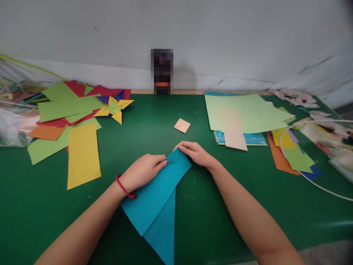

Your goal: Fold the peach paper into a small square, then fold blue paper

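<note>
A sheet of blue paper, folded over on itself, lies slantwise on the green table in front of me. One layer overlaps another, and a pointed corner runs down toward the bottom edge of the view. My left hand, with a red cord bracelet at the wrist, grips the paper's upper left edge between thumb and fingers. At the top corner, my right hand pinches the paper. The fingers under both edges are partly hidden. Just beyond my hands sits a small folded pink paper square.
Green, red, orange and yellow sheets are heaped at the left, beside a yellow and purple paper star. Pale green paper covers a stack at the right. A phone-like dark object, pixelated, leans against the wall.
</note>
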Available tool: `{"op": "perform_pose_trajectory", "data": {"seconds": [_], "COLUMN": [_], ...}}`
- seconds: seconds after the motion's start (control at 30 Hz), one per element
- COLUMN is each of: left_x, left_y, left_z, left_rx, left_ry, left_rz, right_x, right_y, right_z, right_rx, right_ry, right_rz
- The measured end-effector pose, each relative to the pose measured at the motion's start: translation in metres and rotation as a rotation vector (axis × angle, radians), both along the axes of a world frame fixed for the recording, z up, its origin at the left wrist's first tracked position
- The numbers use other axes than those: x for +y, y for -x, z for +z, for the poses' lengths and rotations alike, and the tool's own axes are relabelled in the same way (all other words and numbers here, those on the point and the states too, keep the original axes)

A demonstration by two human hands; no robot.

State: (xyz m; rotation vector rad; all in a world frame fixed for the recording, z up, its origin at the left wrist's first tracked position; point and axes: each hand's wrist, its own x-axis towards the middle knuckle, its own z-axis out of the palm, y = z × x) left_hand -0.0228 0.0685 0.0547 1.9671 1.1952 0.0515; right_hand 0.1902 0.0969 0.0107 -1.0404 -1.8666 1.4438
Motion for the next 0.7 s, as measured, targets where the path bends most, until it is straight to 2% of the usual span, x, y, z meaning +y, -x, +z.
{"op": "perform_pose_trajectory", "data": {"seconds": [0.17, 0.3, 0.37, 0.43, 0.5, 0.6, 0.7], "left_x": [0.0, 0.001, 0.001, 0.001, 0.0, -0.001, -0.001], "left_y": [0.002, 0.006, 0.005, 0.002, -0.003, -0.008, -0.009], "left_z": [0.005, 0.016, 0.018, 0.014, 0.007, -0.002, -0.003], "left_rx": [-0.02, -0.16, -0.242, -0.272, -0.245, -0.229, -0.216], "left_ry": [0.034, 0.259, 0.333, 0.29, 0.171, 0.063, 0.031], "left_rz": [-0.003, -0.099, -0.085, -0.004, 0.064, 0.091, 0.096], "right_x": [0.0, 0.0, -0.001, -0.002, -0.003, -0.003, -0.002], "right_y": [-0.001, -0.002, -0.001, 0.001, 0.004, 0.005, 0.005], "right_z": [-0.002, -0.003, -0.002, 0.0, 0.001, 0.001, -0.001], "right_rx": [0.011, 0.012, 0.001, -0.019, -0.038, -0.045, -0.018], "right_ry": [0.015, 0.043, 0.034, 0.009, -0.018, -0.05, -0.066], "right_rz": [-0.037, -0.047, -0.023, -0.006, -0.01, -0.022, -0.039]}}
